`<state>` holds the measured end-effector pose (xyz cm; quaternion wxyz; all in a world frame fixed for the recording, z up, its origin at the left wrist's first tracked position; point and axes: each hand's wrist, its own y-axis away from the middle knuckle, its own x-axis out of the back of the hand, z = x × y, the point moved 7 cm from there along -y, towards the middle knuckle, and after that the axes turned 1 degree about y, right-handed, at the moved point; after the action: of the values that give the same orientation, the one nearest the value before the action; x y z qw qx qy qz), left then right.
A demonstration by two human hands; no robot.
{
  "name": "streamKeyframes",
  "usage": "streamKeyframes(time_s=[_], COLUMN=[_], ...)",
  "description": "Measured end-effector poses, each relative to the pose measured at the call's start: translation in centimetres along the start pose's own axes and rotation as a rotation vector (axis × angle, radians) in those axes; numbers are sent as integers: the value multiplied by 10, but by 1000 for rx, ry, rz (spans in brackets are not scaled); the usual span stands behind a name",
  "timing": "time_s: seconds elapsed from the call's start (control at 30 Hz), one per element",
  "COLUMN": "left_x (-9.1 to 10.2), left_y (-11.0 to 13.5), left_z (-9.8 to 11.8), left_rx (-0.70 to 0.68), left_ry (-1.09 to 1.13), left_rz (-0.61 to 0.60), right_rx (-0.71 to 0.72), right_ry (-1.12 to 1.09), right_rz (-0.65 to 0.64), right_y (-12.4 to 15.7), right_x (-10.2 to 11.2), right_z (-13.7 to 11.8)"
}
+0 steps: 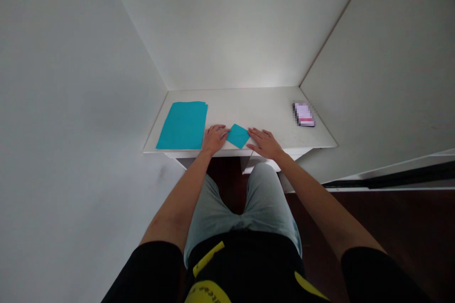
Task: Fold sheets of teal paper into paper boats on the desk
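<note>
A small teal paper square (238, 136) lies turned like a diamond near the front edge of the white desk (245, 104). My left hand (215, 138) rests flat to its left, fingertips at or just touching its left corner. My right hand (265, 145) lies palm down on the other side, fingers reaching its right corner. Neither hand grips it. Left of my left hand is a larger teal paper sheet (182, 125), slightly tilted on the desk, with a few edges that look stacked or uneven.
A smartphone (304, 114), its screen blurred, lies at the desk's right end. White walls (71, 80) close in on the left, back and right. My legs in pale grey shorts (263, 203) sit below the desk's front edge, above a dark wood floor (391, 227).
</note>
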<state>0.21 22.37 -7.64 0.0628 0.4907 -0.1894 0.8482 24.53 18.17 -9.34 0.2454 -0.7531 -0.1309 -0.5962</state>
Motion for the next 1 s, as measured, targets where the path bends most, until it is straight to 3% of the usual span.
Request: streamKeyframes(time_s=[0.17, 0.5, 0.73, 0.83, 1.0], left_x=[1, 2, 3, 3, 6], left_y=[-3, -6, -2, -1, 0], left_z=[-3, -10, -5, -3, -1], left_rx=[9, 21, 26, 20, 36], left_ry=[61, 62, 0, -4, -26], left_rz=[12, 45, 53, 45, 52], right_rx=[48, -15, -44, -98, -229], right_ry=[10, -17, -62, -150, -279], right_rz=[30, 164, 156, 197, 224], right_y=[12, 28, 49, 40, 2], right_x=[3, 13, 18, 28, 30], right_z=[0, -2, -15, -7, 33])
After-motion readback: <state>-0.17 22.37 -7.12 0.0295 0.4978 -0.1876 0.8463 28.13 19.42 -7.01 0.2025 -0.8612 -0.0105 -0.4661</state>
